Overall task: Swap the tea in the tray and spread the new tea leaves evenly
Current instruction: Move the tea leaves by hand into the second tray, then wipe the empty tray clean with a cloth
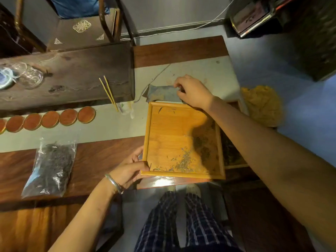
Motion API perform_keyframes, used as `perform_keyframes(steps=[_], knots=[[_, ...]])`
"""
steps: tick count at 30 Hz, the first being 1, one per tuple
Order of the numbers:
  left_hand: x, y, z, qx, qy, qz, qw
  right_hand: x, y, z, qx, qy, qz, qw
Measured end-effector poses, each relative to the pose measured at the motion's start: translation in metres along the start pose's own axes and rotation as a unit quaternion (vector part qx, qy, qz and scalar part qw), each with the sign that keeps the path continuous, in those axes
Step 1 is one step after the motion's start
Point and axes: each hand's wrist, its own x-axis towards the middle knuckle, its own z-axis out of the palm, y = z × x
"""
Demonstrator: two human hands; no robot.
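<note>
A person stands over a wooden table (27,170) with the square bamboo tray (151,124) as the centre of the scene. Far to the tray's left, glassware (29,77) sits on a dark wooden slab (81,70), and a row of round reddish coasters (51,119) runs along a pale table runner (109,124) toward the tray. Nearer the camera and well left of the tray lies a clear plastic bag of dark tea leaves (51,168), flat on the table. Between the coasters and the tray's far left corner, a pair of thin yellow sticks (109,91) leans against the slab's edge. The left hand (130,170), a metal bangle (114,183) on its wrist, grips the tray's near left corner, thumb curled over the rim and fingers beneath. Inside the tray, a thin scatter of pale tea leaves (183,160) lies gathered toward the near right side, partly under the arm's shadow; most of the tray's floor is bare. Just beyond the tray's far edge, the right hand (192,91) pinches the edge of a dull blue-grey packet (160,92) lying on the runner, fingers curled on it. To the tray's right, off the table, sits a crumpled yellow mass (261,104).
</note>
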Motion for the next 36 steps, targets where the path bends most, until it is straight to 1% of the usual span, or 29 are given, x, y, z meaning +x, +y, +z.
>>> perform_keyframes(steps=[4, 7, 11, 14, 16, 18, 20, 22, 25, 26, 28, 29, 31, 33, 35, 36], knots=[[-0.005, -0.01, -0.012, -0.035, -0.002, -0.012, 0.999, 0.037, -0.004, 0.029, -0.082, -0.078, -0.044, 0.993], [-0.01, -0.019, -0.022, -0.051, 0.005, -0.023, 0.998, 0.057, 0.002, 0.049, -0.135, -0.108, -0.067, 0.983], [-0.011, -0.029, -0.028, -0.048, 0.005, -0.035, 0.998, 0.072, 0.012, 0.068, -0.18, -0.128, -0.067, 0.973], [-0.011, -0.03, -0.033, -0.03, 0.006, -0.047, 0.998, 0.073, 0.015, 0.077, -0.219, -0.087, -0.079, 0.969], [-0.011, -0.03, -0.035, -0.032, 0.006, -0.053, 0.998, 0.07, 0.013, 0.08, -0.205, -0.07, -0.076, 0.973], [-0.011, -0.029, -0.036, -0.035, 0.012, -0.051, 0.998, 0.068, 0.011, 0.078, -0.147, -0.069, -0.045, 0.986], [-0.011, -0.027, -0.036, -0.03, 0.016, -0.041, 0.999, 0.062, 0.008, 0.07, -0.068, -0.041, -0.007, 0.997], [-0.011, -0.025, -0.033, -0.027, 0.011, -0.029, 0.999, 0.048, 0.003, 0.055, -0.004, 0.029, 0.011, 1.0], [-0.013, -0.02, -0.028, -0.009, 0.014, -0.022, 1.0, 0.008, -0.01, 0.03, 0.076, 0.162, -0.006, 0.984], [-0.013, -0.018, -0.026, 0.0, 0.017, -0.023, 1.0, -0.008, -0.016, 0.022, 0.098, 0.188, -0.008, 0.977], [-0.012, -0.013, -0.019, 0.02, 0.018, -0.021, 0.999, -0.042, -0.03, 0.01, 0.124, 0.186, 0.025, 0.974], [-0.012, -0.01, -0.015, 0.026, 0.021, -0.017, 0.999, -0.06, -0.038, 0.006, 0.121, 0.168, 0.046, 0.977], [-0.013, -0.006, -0.005, 0.025, 0.032, -0.008, 0.999, -0.097, -0.055, 0.007, 0.079, 0.139, 0.062, 0.985], [-0.014, -0.004, 0.004, 0.01, 0.038, -0.002, 0.999, -0.13, -0.074, 0.016, 0.028, 0.138, 0.062, 0.988], [-0.014, -0.003, 0.011, 0.006, 0.046, -0.002, 0.999, -0.15, -0.092, 0.031, -0.049, 0.14, 0.077, 0.986], [-0.015, -0.002, 0.014, 0.006, 0.047, -0.002, 0.999, -0.155, -0.099, 0.038, -0.081, 0.126, 0.09, 0.985]])
